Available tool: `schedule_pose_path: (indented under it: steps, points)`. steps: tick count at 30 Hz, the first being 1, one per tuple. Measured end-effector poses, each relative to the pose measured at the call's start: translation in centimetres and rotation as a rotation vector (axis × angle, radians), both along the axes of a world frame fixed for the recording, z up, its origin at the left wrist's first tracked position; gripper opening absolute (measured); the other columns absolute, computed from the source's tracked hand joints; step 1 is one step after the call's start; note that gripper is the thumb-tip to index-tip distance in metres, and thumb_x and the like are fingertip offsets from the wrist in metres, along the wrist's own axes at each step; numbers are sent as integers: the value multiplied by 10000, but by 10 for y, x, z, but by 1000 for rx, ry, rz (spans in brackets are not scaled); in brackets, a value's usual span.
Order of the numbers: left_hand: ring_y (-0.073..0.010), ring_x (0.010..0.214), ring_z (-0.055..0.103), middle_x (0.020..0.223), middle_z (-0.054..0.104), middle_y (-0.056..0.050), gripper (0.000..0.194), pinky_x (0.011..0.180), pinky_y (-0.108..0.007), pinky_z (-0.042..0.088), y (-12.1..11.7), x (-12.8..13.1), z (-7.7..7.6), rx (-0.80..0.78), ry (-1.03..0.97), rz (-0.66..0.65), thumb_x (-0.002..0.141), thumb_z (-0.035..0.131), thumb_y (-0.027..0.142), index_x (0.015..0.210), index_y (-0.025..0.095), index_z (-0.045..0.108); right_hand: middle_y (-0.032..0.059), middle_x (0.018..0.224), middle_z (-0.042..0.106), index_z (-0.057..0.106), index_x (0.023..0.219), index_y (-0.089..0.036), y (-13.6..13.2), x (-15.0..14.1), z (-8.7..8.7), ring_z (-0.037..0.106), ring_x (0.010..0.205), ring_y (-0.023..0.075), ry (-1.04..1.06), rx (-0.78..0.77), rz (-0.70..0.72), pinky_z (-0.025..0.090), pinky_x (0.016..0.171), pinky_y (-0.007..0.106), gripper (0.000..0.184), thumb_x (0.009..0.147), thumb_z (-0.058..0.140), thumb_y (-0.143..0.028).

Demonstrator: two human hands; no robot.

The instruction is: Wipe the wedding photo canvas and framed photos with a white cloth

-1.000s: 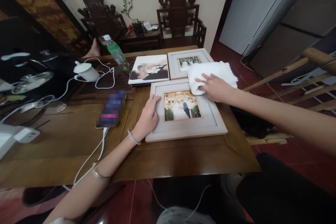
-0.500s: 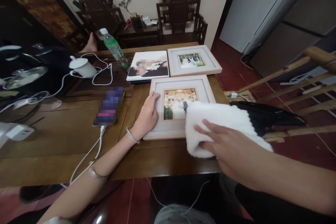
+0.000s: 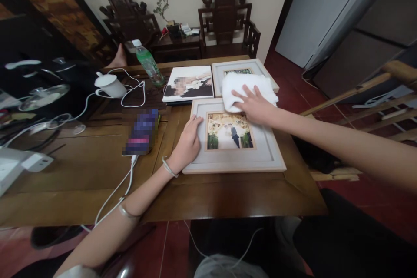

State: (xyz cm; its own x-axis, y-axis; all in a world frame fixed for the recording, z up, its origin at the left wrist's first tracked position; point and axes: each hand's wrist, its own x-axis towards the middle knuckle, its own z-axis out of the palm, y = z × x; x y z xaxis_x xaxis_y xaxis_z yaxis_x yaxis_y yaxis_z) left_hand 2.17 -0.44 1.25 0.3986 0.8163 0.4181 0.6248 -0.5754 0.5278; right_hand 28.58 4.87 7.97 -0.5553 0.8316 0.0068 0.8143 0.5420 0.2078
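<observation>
1. Head camera view, looking forward and down: you sat at the near edge of a dark wooden table (image 3: 81, 173), both bare forearms reaching over it.
2. Your left hand (image 3: 187, 145) lay flat and open, palm down, on the left border of the nearest picture frame (image 3: 234, 163), fingers spread over its pale wood and gripping nothing. A bangle (image 3: 170, 167) circled that wrist.
3. That frame lay flat near the right edge of the tabletop, close to the near edge, with a wedding photo showing in its centre.
4. Your right hand (image 3: 256, 106) pressed flat on a white cloth (image 3: 243, 86), fingers splayed rather than curled around it. The cloth covered the far edge of the near frame and much of the second frame (image 3: 228, 66) lying just beyond it.
5. Just left of the second frame, a frameless photo print (image 3: 189, 84) lay flat toward the far edge.
6. Left of the near frame lay a phone (image 3: 140, 134), its screen blurred, with a white cable (image 3: 120, 193) running from it off the near edge.
7. Farther toward the far left stood a white cup-shaped device (image 3: 110, 85) and a green plastic bottle (image 3: 148, 64).
8. Beyond the table, two dark carved chairs (image 3: 226, 17) stood against the wall.
</observation>
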Motion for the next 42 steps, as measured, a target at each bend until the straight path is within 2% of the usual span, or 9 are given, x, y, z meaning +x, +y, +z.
schedule_pose_path:
  steps: [6,13,15,18,23,29,34,39,42]
  points:
    - [-268,1388,320,1406,449,-179,514,1137,-518,283,0,1,-1,24,13,6,829,341,38,1332,111,413,192,1512,275,581,1271,-129,-74,-25,-11,228,1346,485,-19,-64,25,249,1017,687,556,732,528,-3]
    - [-270,1390,315,1409,449,-163,532,1140,-522,278,0,1,-3,35,16,9,820,356,45,1343,130,400,160,1466,386,621,1214,-179,-162,-51,44,476,1200,454,-20,-488,84,487,871,551,556,663,661,-126]
    - [-269,1392,312,1405,450,-169,523,1146,-510,273,1,1,-3,32,20,13,822,355,49,1338,116,404,140,1462,400,618,1218,-190,-163,-56,51,484,1199,434,-7,-551,111,494,871,530,529,692,636,-139]
    - [-269,1394,308,1403,452,-176,516,1147,-513,266,1,0,-3,20,27,13,826,350,54,1337,108,404,131,1494,348,567,1281,-197,-142,-58,34,377,1293,433,42,-481,143,433,946,577,555,737,547,-86]
    - [-268,1398,301,1417,443,-167,530,1143,-526,270,1,1,-2,13,18,8,828,354,51,1350,131,400,122,1564,151,483,1354,-215,-66,-34,-8,134,1385,458,67,-179,55,166,987,777,708,691,459,31]
    - [-267,1392,315,1404,461,-159,525,1140,-523,285,0,1,-1,17,2,12,828,358,49,1342,137,417,142,1566,135,438,1388,-128,2,-19,-9,71,1380,487,100,-32,-32,166,1001,760,658,744,427,7]
    - [-269,1385,327,1395,470,-174,464,1137,-523,291,3,1,-5,24,10,14,865,347,81,1315,109,457,146,1546,208,488,1356,-121,-44,-42,-4,143,1362,500,18,-165,49,232,990,742,637,737,424,15]
    - [-268,1384,331,1382,487,-182,398,1150,-507,268,1,7,-1,-14,-8,59,935,330,193,1281,80,493,96,1523,292,557,1301,-189,-123,-68,31,270,1341,460,0,-493,110,364,981,659,599,732,476,-20]
    - [-241,1381,339,1361,526,-132,401,1161,-477,256,-2,10,6,-98,-99,97,974,301,305,1246,123,532,79,1513,321,585,1267,-201,-145,-81,44,309,1325,454,9,-602,207,396,974,628,536,749,521,-80]
